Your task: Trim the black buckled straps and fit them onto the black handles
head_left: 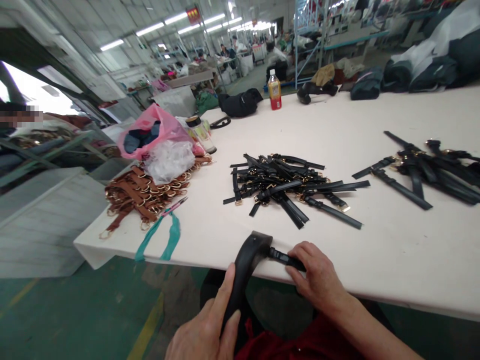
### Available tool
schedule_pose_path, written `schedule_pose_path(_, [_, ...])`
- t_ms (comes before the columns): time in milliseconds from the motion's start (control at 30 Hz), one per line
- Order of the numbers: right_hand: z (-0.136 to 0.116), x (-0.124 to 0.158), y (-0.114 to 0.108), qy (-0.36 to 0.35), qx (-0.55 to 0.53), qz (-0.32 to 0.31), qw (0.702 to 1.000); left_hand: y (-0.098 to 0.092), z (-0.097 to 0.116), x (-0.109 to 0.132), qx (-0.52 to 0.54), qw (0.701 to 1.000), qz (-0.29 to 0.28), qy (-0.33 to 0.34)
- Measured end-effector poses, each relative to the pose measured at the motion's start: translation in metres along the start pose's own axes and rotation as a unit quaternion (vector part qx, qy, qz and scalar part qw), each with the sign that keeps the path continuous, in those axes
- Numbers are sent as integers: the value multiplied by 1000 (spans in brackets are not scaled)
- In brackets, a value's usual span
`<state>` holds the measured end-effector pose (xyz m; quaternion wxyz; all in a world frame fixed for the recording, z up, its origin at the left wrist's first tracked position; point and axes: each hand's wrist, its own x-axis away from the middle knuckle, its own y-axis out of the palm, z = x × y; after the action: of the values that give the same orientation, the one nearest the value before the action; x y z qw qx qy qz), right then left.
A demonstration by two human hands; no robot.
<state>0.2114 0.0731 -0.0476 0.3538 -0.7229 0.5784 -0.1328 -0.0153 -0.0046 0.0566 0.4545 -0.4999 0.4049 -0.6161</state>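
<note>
My left hand (212,317) is closed round a smooth, curved black leather-like piece (245,267). Its broad end lies at the table's front edge, while its lower end is hidden by my hand. Between the thumb and fingers of my right hand (318,272) is a short black buckle strap (283,257). The strap's tip meets the side of the curved piece; whether they are joined I cannot tell. Just beyond both hands lies a heap of black buckle straps (281,182) with gold-coloured buckles.
More black straps (420,170) lie at the right. On the left are brown straps with metal rings (140,192), small pink-handled snips (174,206), teal ribbon (172,237), a pink bag (165,125) and a glass jar (202,135). A drink bottle (275,92) stands at the back.
</note>
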Motion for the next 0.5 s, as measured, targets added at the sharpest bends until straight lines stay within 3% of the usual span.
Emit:
schedule_pose_path(233, [-8,-7,-17,39,98,-59,993,-7,-5,-4,67,997,27,-11])
schedule_pose_path(433, [-9,-9,-19,41,132,-69,988,3,-27,13,29,986,151,67])
schedule_pose_path(500, [-7,-9,-17,39,141,-65,987,8,-27,19,28,985,149,79])
